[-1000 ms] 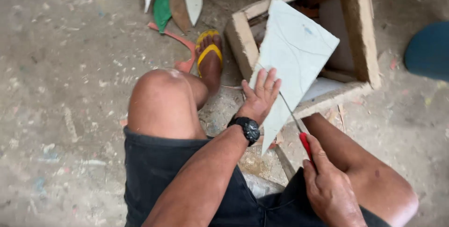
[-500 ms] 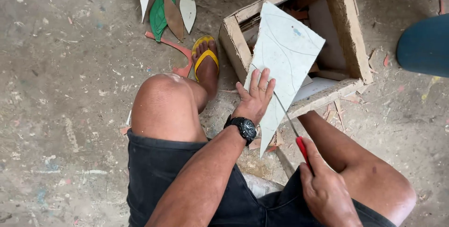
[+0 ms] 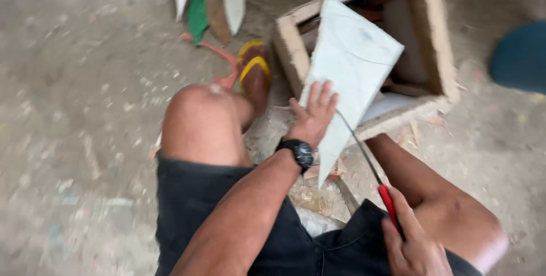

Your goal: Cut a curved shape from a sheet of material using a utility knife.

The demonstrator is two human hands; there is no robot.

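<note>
A pale grey-white flat board (image 3: 352,65), cut to a pointed shape, leans against an open wooden box (image 3: 438,43). My left hand (image 3: 311,115), with a black watch on the wrist, presses flat on the board's lower left edge. My right hand (image 3: 412,247) grips the red handle of a thin saw (image 3: 364,154), whose blade runs up to the board's edge just right of my left hand. I sit low with both bare knees out to either side of the board.
A foot in a yellow-strapped sandal (image 3: 254,74) rests left of the box. Beyond it lie white, green and brown cut-off pieces (image 3: 210,9) on the dusty concrete floor (image 3: 79,111). A dark blue round object (image 3: 520,57) sits at the right edge.
The view has shifted slightly and blurred. My hands keep their hold on the board and saw; the saw handle has drawn back a little toward me.
</note>
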